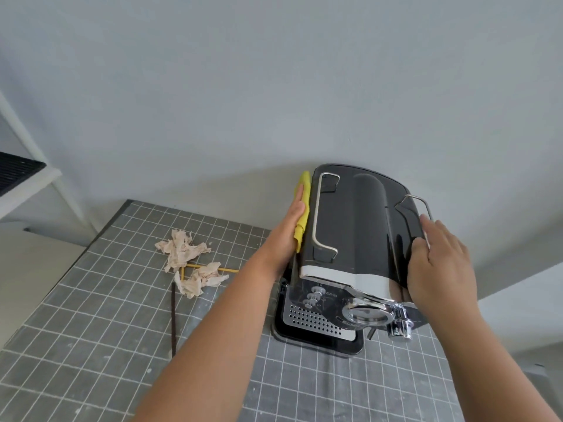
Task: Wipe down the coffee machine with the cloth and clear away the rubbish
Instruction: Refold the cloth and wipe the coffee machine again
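A glossy black coffee machine (359, 226) with chrome rails and a perforated drip tray stands on the grey tiled counter against the wall. With straight fingers, my left hand (285, 229) presses a yellow cloth (303, 208) flat against the machine's left side. My right hand (441, 263) rests on the machine's right top edge, fingers spread over it and thumb on the top. Two crumpled, stained paper tissues (182, 249) (201, 280) lie on the counter to the left, over thin yellow sticks (210, 268). A dark brown stick (173, 324) lies nearer me.
The grey tiled counter (91, 345) ends at its left edge beside a beige surface. A white shelf frame with a black grid tray (18, 175) stands at the far left. A plain white wall rises behind the machine.
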{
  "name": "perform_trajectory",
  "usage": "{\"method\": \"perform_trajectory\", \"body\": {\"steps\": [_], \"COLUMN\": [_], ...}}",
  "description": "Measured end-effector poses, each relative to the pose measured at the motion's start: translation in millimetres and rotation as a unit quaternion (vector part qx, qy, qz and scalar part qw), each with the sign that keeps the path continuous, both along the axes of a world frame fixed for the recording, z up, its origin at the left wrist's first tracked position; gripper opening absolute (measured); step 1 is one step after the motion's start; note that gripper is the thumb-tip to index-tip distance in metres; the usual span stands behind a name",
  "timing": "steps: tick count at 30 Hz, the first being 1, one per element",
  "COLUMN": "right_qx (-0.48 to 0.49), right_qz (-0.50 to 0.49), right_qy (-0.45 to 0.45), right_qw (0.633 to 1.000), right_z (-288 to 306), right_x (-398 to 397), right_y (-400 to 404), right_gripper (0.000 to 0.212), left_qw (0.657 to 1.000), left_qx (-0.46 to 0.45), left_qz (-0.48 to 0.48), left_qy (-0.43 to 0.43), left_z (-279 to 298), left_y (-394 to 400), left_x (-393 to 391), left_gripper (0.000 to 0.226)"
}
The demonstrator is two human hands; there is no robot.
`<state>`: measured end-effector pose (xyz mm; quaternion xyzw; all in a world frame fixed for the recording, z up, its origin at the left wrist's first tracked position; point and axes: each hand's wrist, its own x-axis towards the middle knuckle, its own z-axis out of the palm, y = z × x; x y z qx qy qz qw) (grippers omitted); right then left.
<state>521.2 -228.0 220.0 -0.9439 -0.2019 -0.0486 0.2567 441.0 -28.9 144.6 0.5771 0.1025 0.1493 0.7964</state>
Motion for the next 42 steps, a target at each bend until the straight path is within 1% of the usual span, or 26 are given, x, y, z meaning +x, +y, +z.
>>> {"method": "perform_trajectory", "body": {"steps": [1,3,4,6,9,11,13,15,17,19,22,26,28,31,32,34,36,39,42], "right_qx": [-0.011,-0.049,-0.061,-0.05,-0.033,-0.028,-0.018,-0.019,-0.023,-0.019,-0.016,-0.006,-0.002,0.002,0.004,0.003,0.0,-0.002,-0.004], "right_qz": [0.001,0.026,0.054,0.136,0.25,0.294,0.315,0.307,0.288,0.29,0.309,0.319,0.322,0.32,0.321,0.32,0.32,0.316,0.314], "right_qy": [-0.009,-0.063,-0.097,-0.144,-0.151,-0.144,-0.161,-0.201,-0.233,-0.242,-0.231,-0.222,-0.226,-0.231,-0.231,-0.231,-0.229,-0.224,-0.223], "right_qw": [1.0,0.997,0.992,0.979,0.956,0.945,0.935,0.93,0.929,0.926,0.923,0.922,0.919,0.919,0.918,0.919,0.92,0.922,0.923], "right_z": [-0.7,-2.1,-1.9,0.7,1.6,-0.1,-2.3,-2.6,-2.9,-4.4,-6.3,-7.1,-7.4,-6.8,-6.7,-6.0,-4.9,-2.8,-2.2], "right_x": [-0.9,-5.6,-10.0,-21.5,-36.2,-40.2,-40.5,-42.0,-44.2,-44.9,-43.1,-41.9,-41.4,-41.1,-41.4,-43.1,-44.4,-45.6,-46.4], "right_y": [-0.1,0.4,2.4,11.7,31.2,40.9,44.5,44.3,43.8,44.2,43.7,43.5,43.2,43.1,43.3,43.7,44.1,44.5,45.3], "right_gripper": [0.044,0.041,0.04,0.044,0.047,0.045,0.037,0.026,0.02,0.021,0.021,0.018,0.016,0.017,0.018,0.02,0.022,0.019,0.016], "left_qw": [1.0,0.999,0.999,0.998,0.999,0.997,0.996,0.997,0.999,0.999,0.999,0.999,0.998,0.997,0.997,0.999,1.0,0.998,0.994], "left_qx": [-0.01,-0.009,-0.008,-0.029,0.008,0.04,0.064,0.065,0.037,-0.002,0.011,-0.019,-0.001,0.059,0.063,0.035,-0.005,-0.068,-0.095], "left_qz": [0.005,0.027,0.033,0.034,0.049,0.053,0.051,0.04,0.031,0.031,0.035,0.042,0.049,0.04,0.038,0.028,0.018,0.003,0.021], "left_qy": [0.01,0.032,0.04,0.034,-0.017,-0.026,-0.026,-0.018,-0.003,0.027,0.037,-0.005,-0.028,-0.036,-0.034,-0.03,-0.021,0.012,0.055], "left_z": [-1.6,-1.3,-1.9,-4.5,-2.4,1.9,7.3,9.7,6.7,-0.9,-13.8,-21.4,-16.3,-3.5,-3.2,-6.9,-23.0,-64.7,-106.7], "left_y": [-0.5,-5.9,-8.7,-13.8,-24.5,-23.1,-13.7,-1.9,6.6,8.2,-2.7,-23.6,-27.5,-15.6,-7.6,7.5,15.9,15.5,2.6], "left_x": [0.7,-2.1,-5.1,-11.0,-22.8,-21.3,-12.2,1.5,15.4,21.3,11.5,-19.7,-27.0,-14.7,-5.1,15.6,31.9,36.8,25.9], "left_gripper": [0.052,0.05,0.048,0.046,0.048,0.05,0.052,0.05,0.048,0.048,0.048,0.047,0.049,0.05,0.05,0.05,0.05,0.052,0.059]}}
